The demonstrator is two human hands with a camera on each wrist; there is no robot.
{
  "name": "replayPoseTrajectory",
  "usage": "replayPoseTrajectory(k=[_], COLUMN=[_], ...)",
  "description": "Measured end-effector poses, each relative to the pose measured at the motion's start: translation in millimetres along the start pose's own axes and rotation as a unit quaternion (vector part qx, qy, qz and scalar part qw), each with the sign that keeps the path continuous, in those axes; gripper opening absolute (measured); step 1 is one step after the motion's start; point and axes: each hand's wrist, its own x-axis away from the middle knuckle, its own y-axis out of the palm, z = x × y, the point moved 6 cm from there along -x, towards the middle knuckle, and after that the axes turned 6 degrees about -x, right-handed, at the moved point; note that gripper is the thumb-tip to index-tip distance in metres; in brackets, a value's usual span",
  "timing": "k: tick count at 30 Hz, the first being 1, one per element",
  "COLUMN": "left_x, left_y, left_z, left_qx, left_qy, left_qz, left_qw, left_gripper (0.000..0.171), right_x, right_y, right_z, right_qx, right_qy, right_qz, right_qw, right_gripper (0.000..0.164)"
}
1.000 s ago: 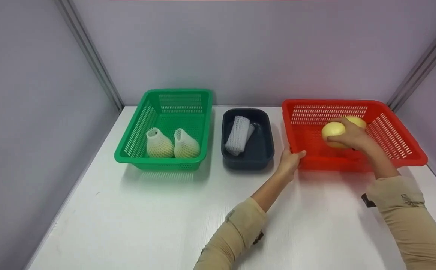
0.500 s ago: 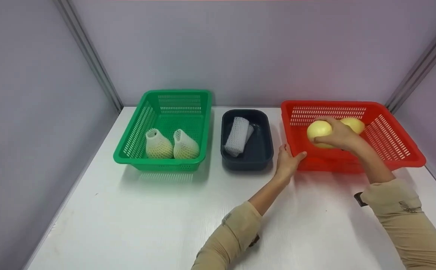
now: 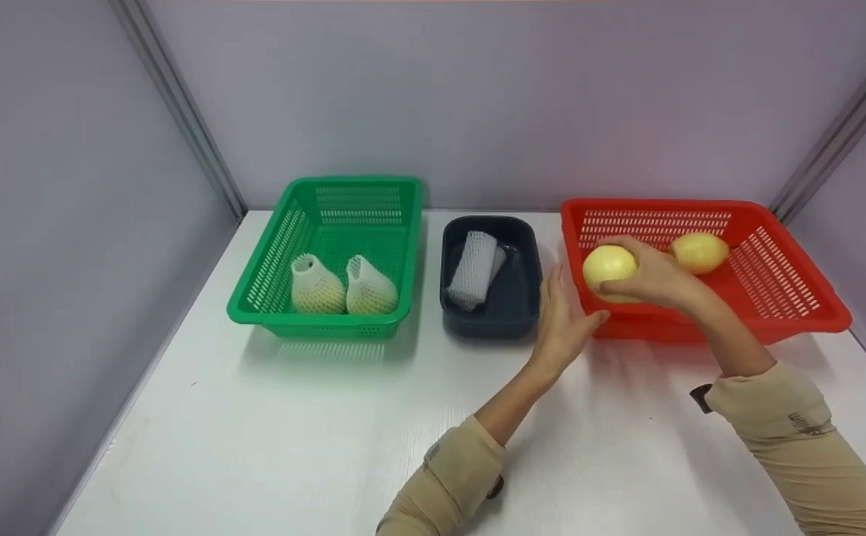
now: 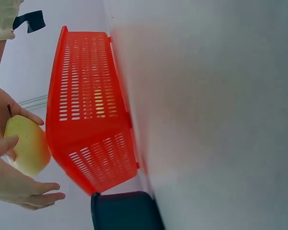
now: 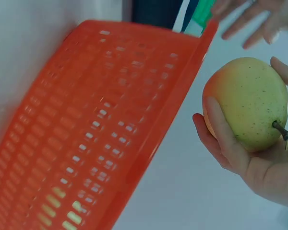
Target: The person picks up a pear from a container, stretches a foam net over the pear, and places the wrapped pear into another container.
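Observation:
A round yellow pear (image 3: 609, 269) is gripped by my right hand (image 3: 652, 275) over the left end of the red basket (image 3: 708, 327). In the right wrist view the pear (image 5: 249, 100) shows its brown stem, with fingers and thumb curled round it above the rim. My left hand (image 3: 563, 327) is beside the basket's left front corner, its fingers extended and thumb apart. The left wrist view has the left hand's fingers (image 4: 45, 194) straight, close to the pear (image 4: 28, 146). A second yellow pear (image 3: 701, 253) lies inside the red basket.
Left of the red basket stands a dark blue box (image 3: 492, 327) with white foam net sleeves (image 3: 473, 269) in it. Farther left is a green basket (image 3: 336, 325) holding two pears in foam nets (image 3: 318, 289). Grey panels (image 3: 492, 112) enclose the white table (image 3: 291, 439).
My right hand has carried the pear leftward across the red basket, leaving the other pear in full sight. My left hand has let go of the basket's corner and spread its fingers.

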Motion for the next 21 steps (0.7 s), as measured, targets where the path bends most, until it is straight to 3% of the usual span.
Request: replayPoseTrajectory(k=[4,8,12,17,21], left_x=[6.8,11.8,15.4,16.1,16.1], left_y=[-10.9,-18.8,-26.1,-36.7,-45.5], left_z=[13.7,22.5,25.9,26.3,21.6], left_qx=[-0.068,-0.070,-0.036,-0.048,-0.035], left_qy=[0.060,0.085,0.077,0.078,0.044], left_qz=[0.006,-0.007,-0.021,-0.009,-0.018], left_qw=[0.9959,0.9939,0.9961,0.9957,0.9982], left_gripper=[0.086,0.086,0.084,0.082,0.081], right_x=[1.2,3.5,6.0,8.5,10.6], right_y=[9.4,19.6,28.1,36.3,41.2], right_z=[-10.0,-19.0,-27.6,-37.4,-42.7], right_qx=[-0.006,-0.041,-0.073,-0.080,-0.079], right_qy=[0.004,0.020,0.022,0.012,0.003], right_qz=[-0.005,-0.016,-0.019,-0.025,-0.033], right_qw=[1.000,0.999,0.997,0.996,0.996], right_gripper=[0.065,0.066,0.066,0.067,0.069])
